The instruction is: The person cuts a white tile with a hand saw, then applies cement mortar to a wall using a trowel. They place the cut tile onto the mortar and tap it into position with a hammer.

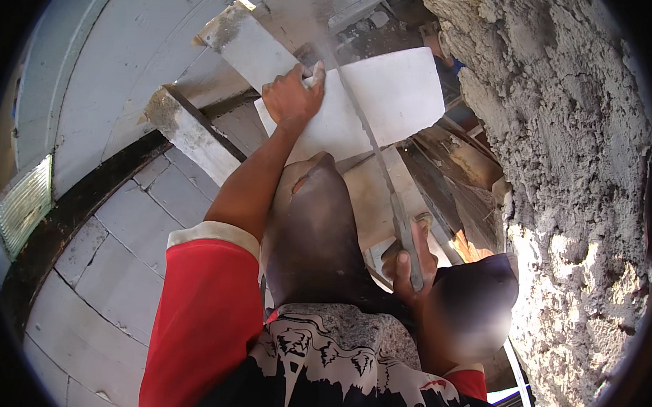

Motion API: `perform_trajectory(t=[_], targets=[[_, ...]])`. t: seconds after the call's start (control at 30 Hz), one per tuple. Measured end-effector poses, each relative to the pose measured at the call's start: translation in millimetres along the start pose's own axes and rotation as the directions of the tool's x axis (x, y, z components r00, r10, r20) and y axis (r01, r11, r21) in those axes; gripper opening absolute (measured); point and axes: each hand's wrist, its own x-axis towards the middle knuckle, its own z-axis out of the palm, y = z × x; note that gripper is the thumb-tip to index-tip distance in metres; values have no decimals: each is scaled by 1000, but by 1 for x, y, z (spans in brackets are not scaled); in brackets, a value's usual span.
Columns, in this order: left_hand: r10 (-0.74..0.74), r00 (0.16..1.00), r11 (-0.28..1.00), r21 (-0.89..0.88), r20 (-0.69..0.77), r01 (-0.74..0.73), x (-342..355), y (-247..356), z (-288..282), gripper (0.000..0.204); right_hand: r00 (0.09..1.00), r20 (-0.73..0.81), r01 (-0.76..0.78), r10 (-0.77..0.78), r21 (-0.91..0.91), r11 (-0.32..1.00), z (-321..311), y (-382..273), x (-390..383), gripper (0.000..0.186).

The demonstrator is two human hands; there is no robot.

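A white, slab-like board [394, 91] lies tilted in front of me, its near side by my bent knee. The fingers of my left hand [295, 96] curl over its far left edge and grip it. A long, narrow handsaw [365, 122] runs across the board, to the right of that hand. Its blade reaches from the far side back toward my body, and the far end is blurred. Low on the right, my right hand [415, 271] is closed round the saw's handle end, which the fingers partly hide.
Rough mortared wall [558, 125] rises close on my right. White blocks with stained ends, such as one block [252, 47], stand at the upper left. Grey block wall [101, 267] and a dark curved beam [51, 248] fill the left. Timber pieces [449, 165] lie beyond the board.
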Motion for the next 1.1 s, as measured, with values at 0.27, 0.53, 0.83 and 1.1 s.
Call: perform_trajectory(t=[0.27,0.53,0.83,1.1], targets=[[-8,998,1000,-23,58,10,-7,1,-3,60,999,-48,-21,21,9,1000,44,20,82,52],[-8,988,1000,-19,156,11,-2,7,-12,63,999,-34,-35,35,1,999,28,23,58,49],[-21,994,1000,-13,106,22,-6,-1,-10,63,1000,-21,9,-10,-36,999,-12,-6,-34,48],[-26,995,1000,-4,95,26,3,-1,-11,60,999,8,-54,54,5,999,25,12,30,50]])
